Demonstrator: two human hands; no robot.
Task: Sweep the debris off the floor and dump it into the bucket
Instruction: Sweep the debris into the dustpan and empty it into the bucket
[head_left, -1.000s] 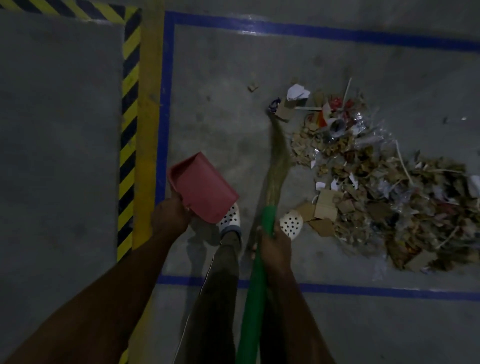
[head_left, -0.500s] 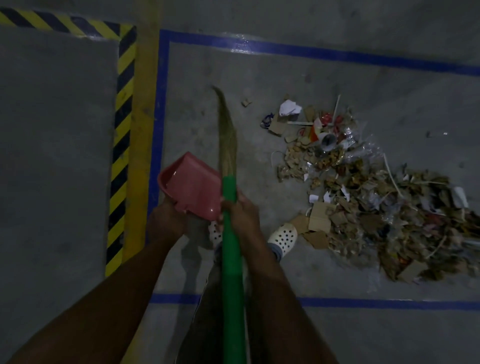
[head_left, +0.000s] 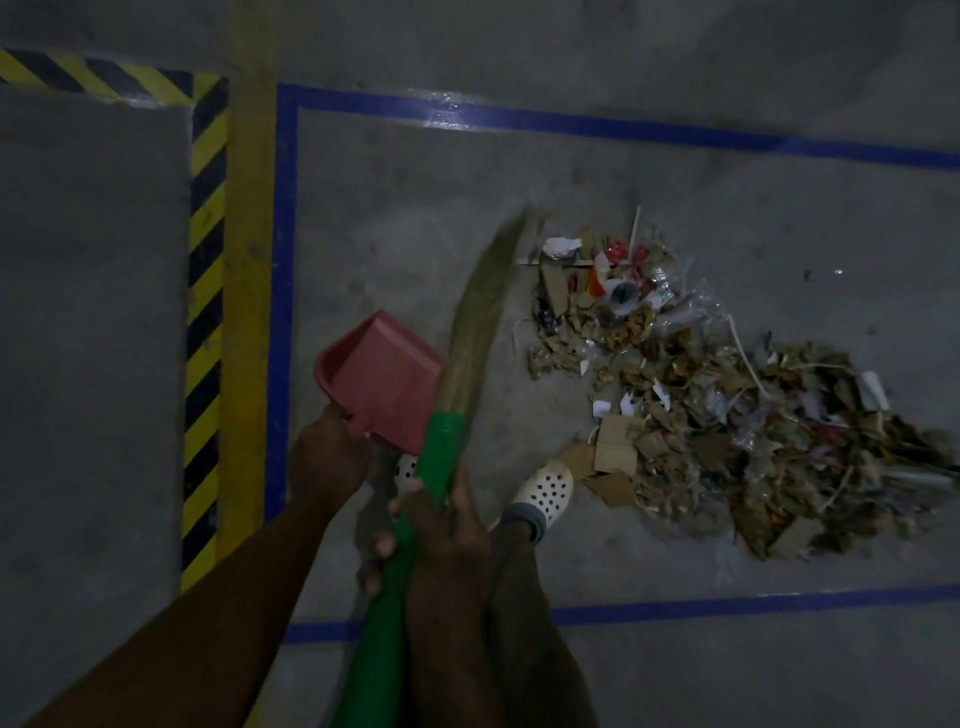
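Note:
A broom (head_left: 475, 317) with a green handle and straw bristles points up and to the right. My right hand (head_left: 441, 525) grips the green handle low down. The blurred bristle tip reaches the left top edge of a debris pile (head_left: 701, 395) of cardboard scraps, paper, plastic and dry leaves on the grey floor. My left hand (head_left: 324, 457) holds a red dustpan (head_left: 382, 382) by its handle, tilted above the floor just left of the broom. No bucket is in view.
My feet in white perforated clogs (head_left: 545, 486) stand by the pile's near edge. Blue tape (head_left: 283, 312) frames the floor area. A yellow line and a black-and-yellow hazard stripe (head_left: 205, 322) run along the left. A few specks lie far right.
The broom swung left across the dustpan, then back right, its tip now at the pile's left edge. The small scrap that lay apart to the left of the pile no longer shows. The view shifted.

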